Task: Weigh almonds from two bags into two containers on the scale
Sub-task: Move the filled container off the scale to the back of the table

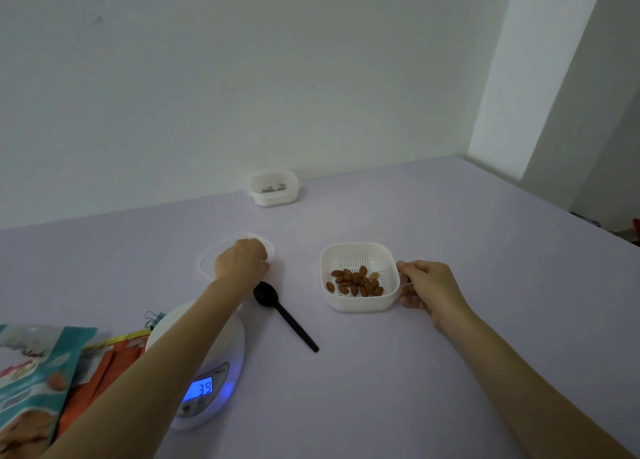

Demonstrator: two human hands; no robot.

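Near container: a white square slotted plastic basket [359, 276] sits on the pale lilac counter [450, 320], off the scale, with a small heap of brown almonds [356, 283] in its bottom
Right grip: the right hand [427, 290] is closed lightly on the basket's right side; fingers curl round a clear rim or handle there, so it has hold of the container
Left grip: the left hand [242, 261] rests knuckles-up on a clear, rounded-square plastic lid [211, 254] lying flat on the counter; fingers are curled down onto it, but whether they pinch its edge I cannot tell
Far container: a second white slotted basket [274, 188] stands at the back by the wall, well apart from the hands, with a few dark nuts in it
Scale: the round white digital kitchen scale [204, 382] is near the left forearm; nothing visible on its platter, though the arm hides part of it; its blue display reads 39
Spoon: a black plastic spoon [282, 311] lies between scale and near basket, bowl toward the lid
Bags: a teal printed pouch [31, 382] and an orange pouch [100, 365] lie at the lower left, with a binder clip [152, 318] just beyond them
Progress: both containers hold almonds and neither is on the scale, so the weighing looks largely done; my guess is that what is left is lidding the near basket, and perhaps the far one
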